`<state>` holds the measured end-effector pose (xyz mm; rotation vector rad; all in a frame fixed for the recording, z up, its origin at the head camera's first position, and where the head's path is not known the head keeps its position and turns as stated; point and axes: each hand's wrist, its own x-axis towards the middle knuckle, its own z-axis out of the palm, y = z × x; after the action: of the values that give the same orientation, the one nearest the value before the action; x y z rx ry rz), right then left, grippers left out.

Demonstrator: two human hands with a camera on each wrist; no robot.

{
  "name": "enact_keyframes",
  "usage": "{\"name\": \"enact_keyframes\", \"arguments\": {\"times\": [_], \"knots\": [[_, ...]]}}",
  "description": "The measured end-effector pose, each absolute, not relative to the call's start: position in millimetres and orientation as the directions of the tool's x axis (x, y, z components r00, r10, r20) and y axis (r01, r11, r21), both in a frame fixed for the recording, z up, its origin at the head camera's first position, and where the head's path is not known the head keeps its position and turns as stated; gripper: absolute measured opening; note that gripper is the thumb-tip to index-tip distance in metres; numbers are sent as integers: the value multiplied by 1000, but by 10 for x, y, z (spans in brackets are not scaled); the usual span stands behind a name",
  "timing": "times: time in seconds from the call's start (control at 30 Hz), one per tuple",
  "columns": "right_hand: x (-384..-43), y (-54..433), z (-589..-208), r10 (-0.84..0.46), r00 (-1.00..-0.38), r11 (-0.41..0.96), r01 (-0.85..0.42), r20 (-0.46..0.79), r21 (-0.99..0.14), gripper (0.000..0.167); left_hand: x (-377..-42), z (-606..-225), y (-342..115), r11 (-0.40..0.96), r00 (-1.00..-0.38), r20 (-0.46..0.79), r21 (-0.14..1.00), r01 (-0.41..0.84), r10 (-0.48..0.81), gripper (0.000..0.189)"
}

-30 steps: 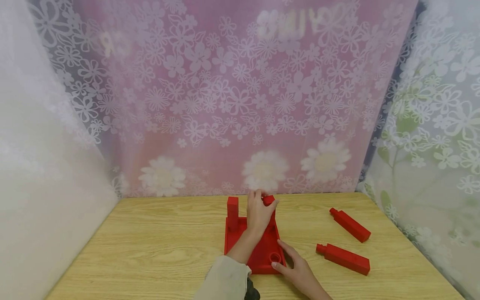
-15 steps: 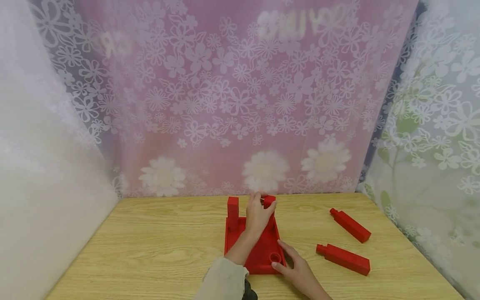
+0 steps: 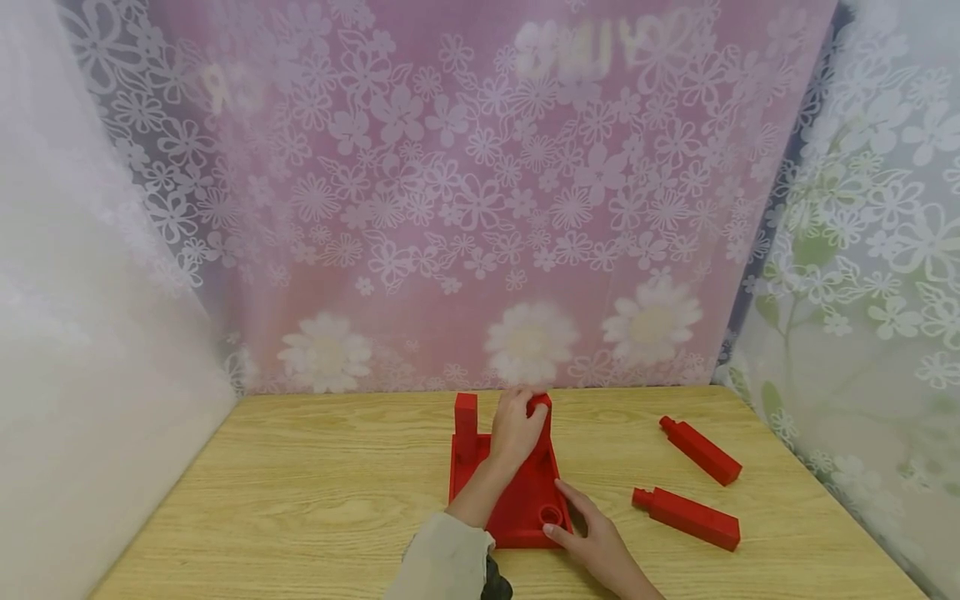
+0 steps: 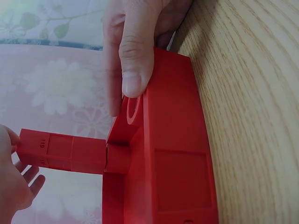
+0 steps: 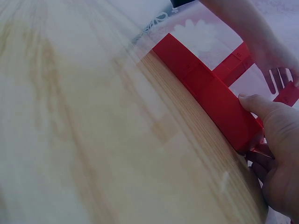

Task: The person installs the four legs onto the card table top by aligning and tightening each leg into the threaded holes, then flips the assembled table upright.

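Note:
A shallow red square tray [image 3: 517, 540] lies on the table, with red square posts standing at its two back corners. My left hand [image 3: 517, 429] holds the top of the back-right post [image 4: 70, 151], which sits upright in its round socket. In the left wrist view its fingertips touch the post's upper end. My right hand [image 3: 596, 546] grips the tray's front-right corner, thumb over the rim by an unfilled round socket [image 3: 550, 515] and fingers along the side. The back-left post [image 3: 466, 425] stands untouched. My left forearm hides the tray's front-left corner.
Two more red posts lie on the table to the right, a farther one [image 3: 701, 452] and a nearer one [image 3: 688, 518], their narrow ends pointing left. Floral curtains [image 3: 480, 208] hang behind the wooden table [image 3: 322, 492] and at its sides.
My left hand's fingers and thumb have turned and drawn in slightly round the post's top. The right hand, the tray and the lying posts have stayed in place.

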<state>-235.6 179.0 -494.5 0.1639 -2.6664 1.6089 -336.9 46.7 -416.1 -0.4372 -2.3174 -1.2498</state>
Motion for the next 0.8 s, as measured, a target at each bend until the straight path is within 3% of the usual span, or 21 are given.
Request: {"name": "enact_keyframes", "arguments": {"times": [0.43,0.8], "knots": [[-2372,1785,-4954,-74,-994,458,-108,83,-882,70,-3342,-4184,609,574,-851,507,742,348,-139,38],[-2371,1784,-4947,-78,-994,449,-102,74,-888,71,-3371,-4241,608,476,-866,483,796,375,-126,34]]}}
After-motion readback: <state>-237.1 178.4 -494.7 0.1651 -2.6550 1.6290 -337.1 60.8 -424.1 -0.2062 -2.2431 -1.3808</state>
